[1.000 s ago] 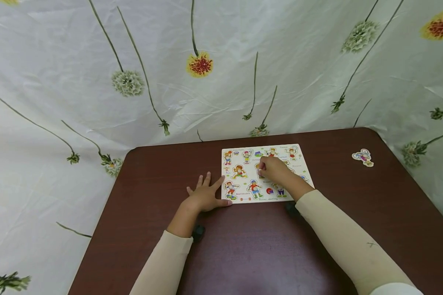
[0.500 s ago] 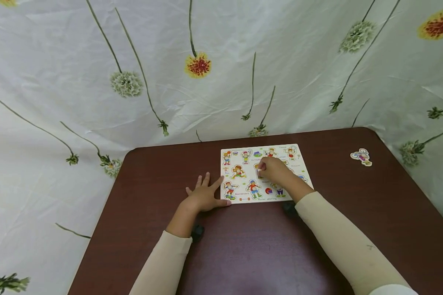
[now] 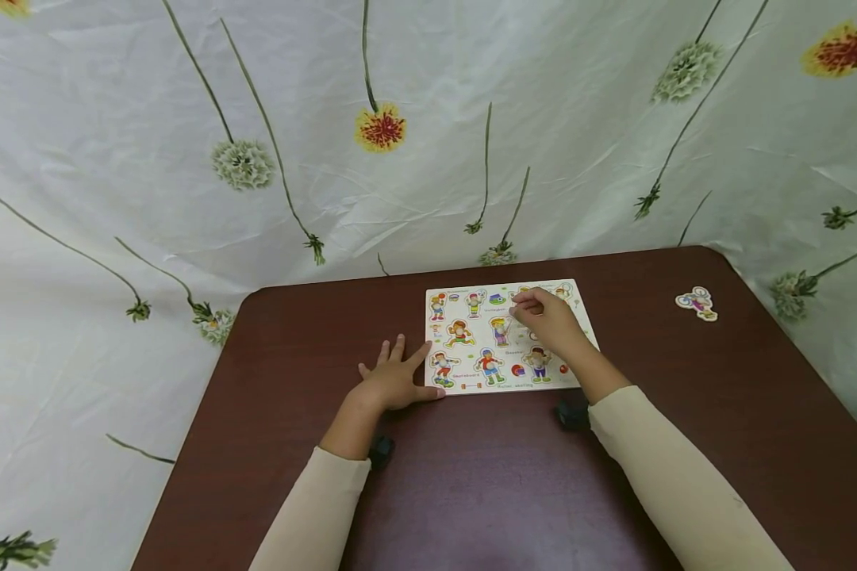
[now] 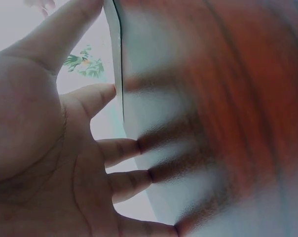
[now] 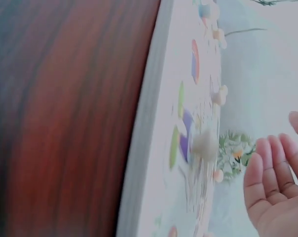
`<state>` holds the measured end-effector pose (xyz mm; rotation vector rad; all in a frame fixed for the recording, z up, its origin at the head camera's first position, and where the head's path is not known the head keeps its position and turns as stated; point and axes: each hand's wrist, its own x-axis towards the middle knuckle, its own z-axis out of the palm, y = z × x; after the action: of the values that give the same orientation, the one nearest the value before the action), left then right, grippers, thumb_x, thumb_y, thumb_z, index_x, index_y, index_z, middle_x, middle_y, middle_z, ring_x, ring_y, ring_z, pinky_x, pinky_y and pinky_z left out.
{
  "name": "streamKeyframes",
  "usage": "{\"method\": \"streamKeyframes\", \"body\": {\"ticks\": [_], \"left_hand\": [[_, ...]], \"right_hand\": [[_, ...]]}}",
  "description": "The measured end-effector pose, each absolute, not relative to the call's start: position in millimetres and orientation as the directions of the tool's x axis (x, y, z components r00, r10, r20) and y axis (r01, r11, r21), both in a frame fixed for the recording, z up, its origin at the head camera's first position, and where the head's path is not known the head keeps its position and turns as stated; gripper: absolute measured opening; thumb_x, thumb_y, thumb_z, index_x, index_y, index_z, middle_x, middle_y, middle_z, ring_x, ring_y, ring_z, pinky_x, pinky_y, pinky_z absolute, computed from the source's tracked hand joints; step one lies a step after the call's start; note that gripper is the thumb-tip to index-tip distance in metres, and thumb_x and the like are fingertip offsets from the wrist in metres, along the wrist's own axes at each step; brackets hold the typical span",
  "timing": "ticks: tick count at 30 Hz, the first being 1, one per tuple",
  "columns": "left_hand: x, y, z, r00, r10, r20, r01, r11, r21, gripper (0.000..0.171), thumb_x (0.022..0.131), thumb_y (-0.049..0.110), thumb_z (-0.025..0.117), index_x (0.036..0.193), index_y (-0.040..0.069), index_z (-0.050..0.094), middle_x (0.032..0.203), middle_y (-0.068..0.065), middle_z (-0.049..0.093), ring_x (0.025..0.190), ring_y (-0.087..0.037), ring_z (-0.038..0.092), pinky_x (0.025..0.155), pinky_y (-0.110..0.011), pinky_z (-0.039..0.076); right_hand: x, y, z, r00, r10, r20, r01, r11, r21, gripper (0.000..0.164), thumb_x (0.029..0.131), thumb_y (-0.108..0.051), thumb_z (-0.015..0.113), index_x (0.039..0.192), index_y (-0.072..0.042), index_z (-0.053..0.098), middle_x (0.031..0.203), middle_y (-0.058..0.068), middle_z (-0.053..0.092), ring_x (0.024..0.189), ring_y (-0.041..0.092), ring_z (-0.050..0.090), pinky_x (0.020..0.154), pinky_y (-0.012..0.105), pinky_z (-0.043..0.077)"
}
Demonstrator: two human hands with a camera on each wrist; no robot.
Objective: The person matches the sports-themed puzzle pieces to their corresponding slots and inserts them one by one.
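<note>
A white knobbed puzzle board [image 3: 471, 355] with sports figures lies on the table in the head view. Along its left edge my left hand [image 3: 391, 385] rests with fingers spread. Thumb and forefinger touch the board's edge, also visible in the left wrist view. Above the board's right half hovers my right hand [image 3: 553, 321], holding nothing, its fingers loosely bent and hiding some figures. Just left of it sits a golfer puzzle piece [image 3: 500, 331] in the middle row. In the right wrist view, pale knobs [image 5: 205, 145] rise from the board, and the fingers [image 5: 270, 173] stay apart from them.
A loose puzzle piece [image 3: 697, 304], a figure seemingly on a bike, lies at the table's far right. The dark brown table [image 3: 457, 492] ends at a flowered white cloth [image 3: 428, 182] behind. Small black devices [image 3: 573, 414] sit under both wrists.
My right hand has let go of the golfer piece and moved up and to the right, uncovering it. My left hand stays against the board.
</note>
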<state>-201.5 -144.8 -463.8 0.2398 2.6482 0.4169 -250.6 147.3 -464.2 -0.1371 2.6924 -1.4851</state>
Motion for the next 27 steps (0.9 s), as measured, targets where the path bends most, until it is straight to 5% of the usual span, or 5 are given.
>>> {"method": "streamKeyframes", "body": {"ticks": [15, 27], "left_hand": [[-202.7, -146.1, -465.8, -0.885, 0.237, -0.400, 0.102, 0.938, 0.332, 0.092, 0.088, 0.061, 0.069, 0.162, 0.034, 0.022, 0.171, -0.019, 0.003, 0.158, -0.044, 0.001, 0.112, -0.082, 0.008], [-203.4, -147.0, -467.3, -0.887, 0.242, -0.393, 0.108, 0.937, 0.333, 0.092, 0.088, 0.062, 0.068, 0.162, 0.035, 0.021, 0.171, -0.019, 0.002, 0.157, -0.045, 0.000, 0.112, -0.082, 0.009]], "right_hand": [[-248.5, 194.9, -461.4, -0.990, 0.132, 0.047, 0.005, 0.366, -0.931, 0.042, 0.103, -0.036, 0.059, 0.131, -0.005, 0.061, 0.110, 0.002, 0.062, 0.108, 0.029, 0.062, 0.090, 0.031, 0.055], [-240.6, 248.9, -459.8, -0.952, 0.298, 0.061, 0.056, 0.369, -0.928, 0.045, 0.102, -0.038, 0.059, 0.132, -0.004, 0.061, 0.098, -0.017, 0.061, 0.096, 0.009, 0.063, 0.083, 0.019, 0.051]]}}
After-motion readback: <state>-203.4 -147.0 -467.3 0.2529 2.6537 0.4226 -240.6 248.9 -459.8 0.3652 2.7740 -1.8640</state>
